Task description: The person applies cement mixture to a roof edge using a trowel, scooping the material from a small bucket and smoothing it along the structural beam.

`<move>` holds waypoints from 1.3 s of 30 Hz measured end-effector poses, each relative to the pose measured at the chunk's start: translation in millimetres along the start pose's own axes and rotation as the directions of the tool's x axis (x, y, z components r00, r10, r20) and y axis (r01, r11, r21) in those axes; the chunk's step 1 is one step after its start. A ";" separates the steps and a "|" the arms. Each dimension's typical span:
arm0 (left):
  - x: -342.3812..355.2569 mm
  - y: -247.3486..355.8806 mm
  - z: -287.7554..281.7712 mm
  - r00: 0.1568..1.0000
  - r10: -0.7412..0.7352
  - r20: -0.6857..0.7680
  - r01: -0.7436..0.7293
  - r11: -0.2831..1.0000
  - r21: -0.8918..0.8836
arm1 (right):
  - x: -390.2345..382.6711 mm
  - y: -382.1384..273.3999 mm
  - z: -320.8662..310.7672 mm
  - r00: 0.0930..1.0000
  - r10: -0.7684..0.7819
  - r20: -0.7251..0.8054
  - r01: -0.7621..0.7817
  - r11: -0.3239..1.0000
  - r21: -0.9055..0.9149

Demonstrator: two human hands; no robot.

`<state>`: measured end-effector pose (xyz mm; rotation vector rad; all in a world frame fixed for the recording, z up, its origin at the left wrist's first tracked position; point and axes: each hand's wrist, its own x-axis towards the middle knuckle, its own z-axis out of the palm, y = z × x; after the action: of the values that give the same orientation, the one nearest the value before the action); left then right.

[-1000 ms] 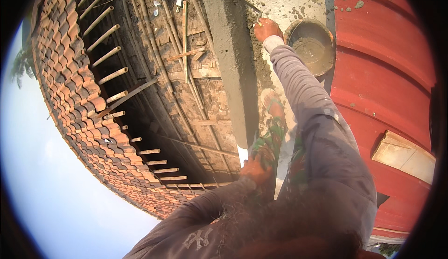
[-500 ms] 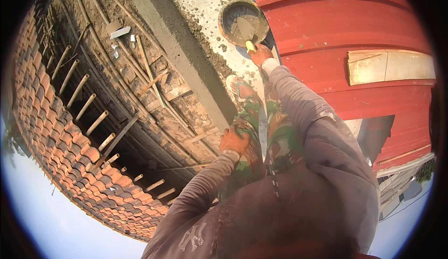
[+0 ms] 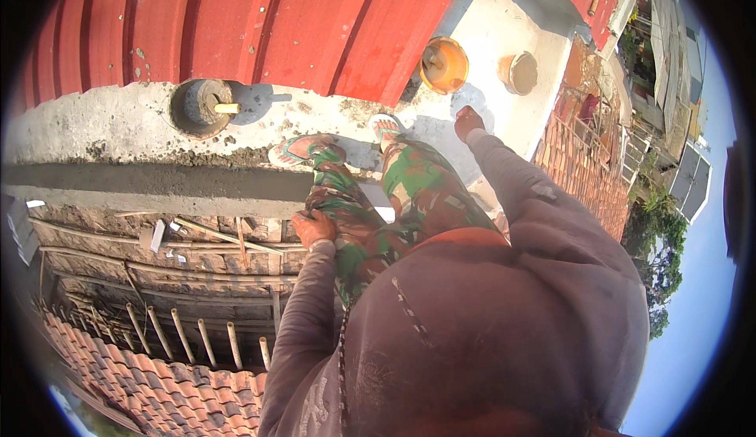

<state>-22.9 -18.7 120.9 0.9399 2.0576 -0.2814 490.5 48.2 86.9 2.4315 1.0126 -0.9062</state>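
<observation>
My right hand [image 3: 468, 122] reaches over the pale concrete toward an orange bucket [image 3: 459, 67], apart from it. Its fingers point away and are too foreshortened to make out; no tool shows in it. Near my left knee, my left hand [image 3: 313, 227] rests with fingers spread, beside the smooth grey mortar-faced ledge [image 3: 157, 179]. At the left stands a round basin [image 3: 179, 114] of wet mortar. Lying in it is a trowel [image 3: 227, 109] with a yellow handle, away from both hands.
A pale bucket [image 3: 521, 73] stands right of the orange one. Red metal roofing [image 3: 228, 27] borders the far side. Below the ledge are bamboo poles [image 3: 165, 244] and a drop to roof tiles [image 3: 157, 386]. Mortar crumbs [image 3: 228, 155] litter the concrete by my sandalled feet.
My right hand has let go of the trowel, which stays in the basin, and has moved right toward the orange bucket. My view and body have turned right; the left hand stays by my knee.
</observation>
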 end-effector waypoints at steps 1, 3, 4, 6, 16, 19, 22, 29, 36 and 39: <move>-3.2 5.3 -6.1 1.000 0.001 -0.024 -0.001 1.000 -0.017 | -0.8 8.9 -5.8 0.996 0.085 -0.032 -0.086 0.996 -0.027; -14.9 18.2 7.6 0.995 0.065 -0.077 -0.072 0.993 -0.091 | 60.2 89.1 5.7 0.996 -0.011 0.094 0.044 0.936 -0.350; -17.9 17.4 17.5 0.993 0.082 -0.087 -0.091 0.990 -0.107 | 90.1 108.7 25.5 0.995 0.024 0.099 0.015 0.929 -0.369; -24.8 21.6 46.1 0.989 0.117 -0.092 -0.132 0.974 -0.183 | 169.1 140.9 47.0 0.931 -0.139 0.338 0.320 0.758 -0.568; -85.5 89.8 164.5 0.960 0.072 -0.269 -0.099 0.991 -0.086 | 378.0 67.8 126.9 0.945 -0.312 -0.101 0.313 0.950 -0.002; -83.8 114.1 193.7 0.947 0.046 -0.319 -0.118 0.970 -0.213 | 434.9 63.7 104.3 0.956 -0.291 -0.041 0.294 0.953 0.081; -107.9 95.9 197.2 0.955 -0.074 -0.287 -0.002 0.966 -0.258 | 371.4 68.9 141.8 0.903 -0.386 -0.186 0.407 0.909 0.089; -119.6 68.1 194.1 0.893 -0.358 -0.273 0.106 0.756 -0.646 | 273.4 77.5 17.1 0.946 -0.206 -0.250 0.275 0.919 0.283; -57.7 -16.6 161.9 0.853 -0.497 -0.159 0.220 0.619 -0.754 | 142.2 -86.8 -109.9 0.725 -0.534 -0.435 0.666 0.704 0.246; -11.6 -75.3 139.7 0.818 -0.554 -0.157 0.245 0.582 -0.776 | 47.7 -211.4 -98.4 0.645 -0.710 -0.284 0.759 0.549 0.350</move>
<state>12.1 -146.5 32.8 -0.0182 2.4228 0.5349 404.0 268.6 110.8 2.3798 2.1948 -1.3982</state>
